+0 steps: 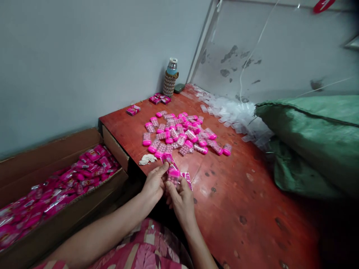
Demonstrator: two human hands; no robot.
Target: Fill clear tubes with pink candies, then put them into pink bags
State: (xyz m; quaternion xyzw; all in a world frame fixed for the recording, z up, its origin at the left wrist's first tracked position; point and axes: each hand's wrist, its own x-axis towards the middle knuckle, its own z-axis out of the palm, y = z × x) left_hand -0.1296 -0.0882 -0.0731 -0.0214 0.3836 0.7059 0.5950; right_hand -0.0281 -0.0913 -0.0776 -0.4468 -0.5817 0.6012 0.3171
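Near the table's front edge my two hands meet around a small clear pack with a pink cap [173,176]. My left hand [155,183] pinches a pink printed wrapper [168,160] at the pack's upper left. My right hand [181,198] grips the pack's lower right side, its thumb on the clear part. A pink printed piece [186,180] shows behind my right fingers. Just beyond, several pink-capped clear packs of small pink balls [179,130] lie in a loose pile on the red table [224,194].
A cardboard box [112,188] of wrapped pink packs stands at the left. White cloth [147,159] lies near the table edge. Further back are pink cartons [133,110] and a bottle [170,78]. Clear plastic pieces [238,112] and a green sack [314,145] are at the right.
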